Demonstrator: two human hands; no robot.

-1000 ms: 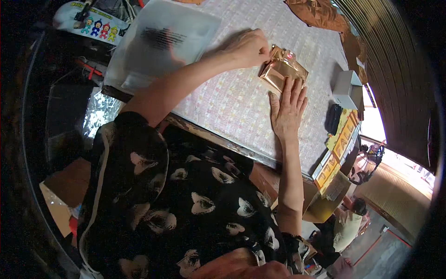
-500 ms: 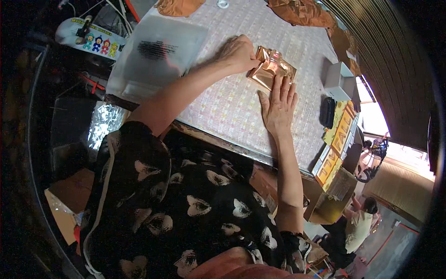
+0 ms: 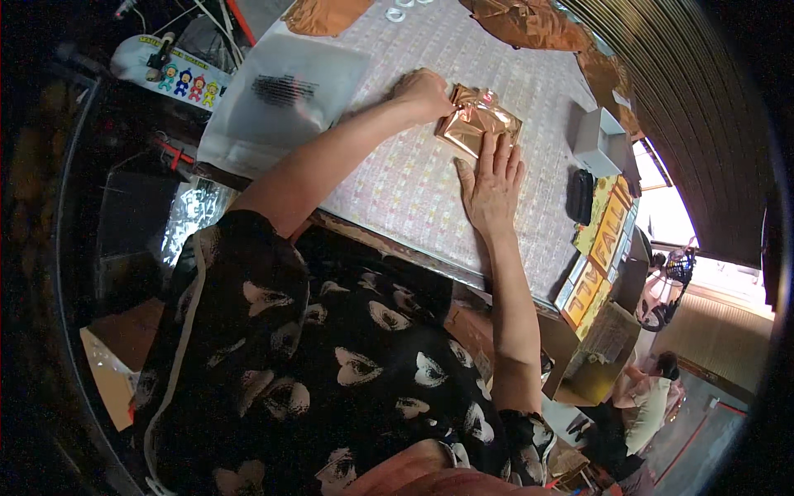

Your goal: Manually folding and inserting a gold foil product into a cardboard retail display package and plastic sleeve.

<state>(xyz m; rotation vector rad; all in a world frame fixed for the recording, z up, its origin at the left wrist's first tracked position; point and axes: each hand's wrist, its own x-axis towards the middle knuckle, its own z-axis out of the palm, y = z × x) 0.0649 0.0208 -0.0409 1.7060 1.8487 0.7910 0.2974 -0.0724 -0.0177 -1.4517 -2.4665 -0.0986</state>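
Note:
A shiny copper-coloured foil packet (image 3: 465, 128), creased along its top, lies flat on the patterned tablecloth (image 3: 389, 186). At its left edge my left hand (image 3: 423, 95) is closed, thumb and forefinger pinching the foil; the other fingers are curled and partly hidden. My right hand (image 3: 494, 190) is open and lies flat, its fingertips pressing on the packet's near right side and its thumb spread on the cloth. Beside my left forearm is a clear plastic bag (image 3: 331, 70) with dark print.
Brown foil sheets (image 3: 529, 29) lie along the far edge. At right are a white open box (image 3: 600, 142), a black case (image 3: 580, 197) and a yellow printed box (image 3: 600, 248). White rings (image 3: 395, 15) lie at the far side. Another person (image 3: 649, 405) is beyond, lower right.
My head view has shifted slightly, and more white rings show at the top. Both hands keep their places on the packet, whose creased top looks a little more bunched.

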